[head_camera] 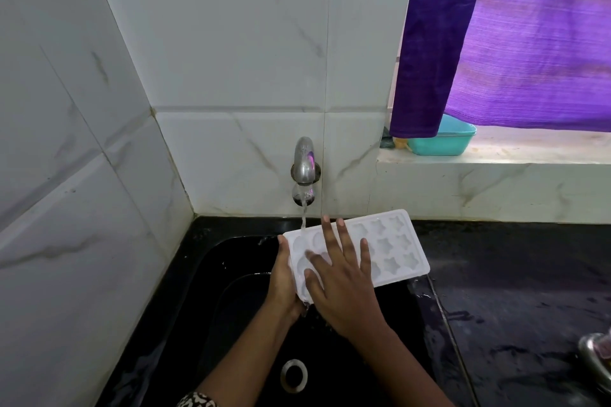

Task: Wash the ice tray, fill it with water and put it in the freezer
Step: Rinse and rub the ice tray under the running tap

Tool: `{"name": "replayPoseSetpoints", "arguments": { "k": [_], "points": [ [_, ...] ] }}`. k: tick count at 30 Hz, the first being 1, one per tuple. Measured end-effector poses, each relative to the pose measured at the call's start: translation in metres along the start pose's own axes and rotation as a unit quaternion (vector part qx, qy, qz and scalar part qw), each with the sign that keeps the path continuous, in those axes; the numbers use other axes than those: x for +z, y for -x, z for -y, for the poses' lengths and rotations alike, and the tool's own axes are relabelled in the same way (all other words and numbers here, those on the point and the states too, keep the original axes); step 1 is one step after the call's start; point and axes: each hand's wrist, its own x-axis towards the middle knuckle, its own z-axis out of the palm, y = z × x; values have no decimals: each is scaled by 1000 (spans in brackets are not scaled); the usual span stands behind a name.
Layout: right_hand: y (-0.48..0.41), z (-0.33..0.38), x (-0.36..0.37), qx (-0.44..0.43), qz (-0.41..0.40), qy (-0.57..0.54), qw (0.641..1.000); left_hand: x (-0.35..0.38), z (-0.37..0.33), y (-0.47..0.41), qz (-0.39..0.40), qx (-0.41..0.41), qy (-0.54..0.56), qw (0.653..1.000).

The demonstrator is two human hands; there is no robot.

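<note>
Ice tray [393, 251]: white plastic, rectangular. Star-shaped cavities are seen at its right end and rounded cavities at its left. It is held cavity side up over the sink, long side running left to right, with the near left corner dipped. Its right end is seen over the sink's right rim.

Left hand [283, 281]: set at the tray's left short end. The end is gripped, with the thumb lying along the edge and the fingers hidden beneath.

Right hand [344, 284]: laid flat on the tray's upper face. The fingers are straight and spread wide across the left and middle cavities; nothing is grasped.

Tap [304, 160]: chrome, mounted on the wall just behind the tray. It is turned on.

Water stream [303, 220]: it is received at the tray's far left corner. Drips are seen at the near left corner.

Sink [185, 324]: black and wet. A metal-ringed drain [293, 375] is set in its floor.

Counter [515, 291]: black, wetted, right of the sink. A steel item [595, 357] is cut off by the right edge and cannot be identified.

Wall tiles [231, 43]: white, grey-veined.

Window ledge [496, 168]: pale. A teal basin [444, 140] is placed on it and is partly covered by a purple curtain [496, 43].

Sleeve [197, 400]: patterned black and white, seen at the left forearm.
</note>
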Motion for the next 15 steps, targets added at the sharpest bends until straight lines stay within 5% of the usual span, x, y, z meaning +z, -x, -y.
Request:
{"name": "replayPoseSetpoints", "arguments": {
  "k": [4,15],
  "points": [
    [7,-2,-3,-5,-41,-22,999,4,-3,-4,2,-6,4,1000],
    [-13,-4,14,-20,73,11,997,9,-11,-12,-22,36,-13,999]
  ]
}}
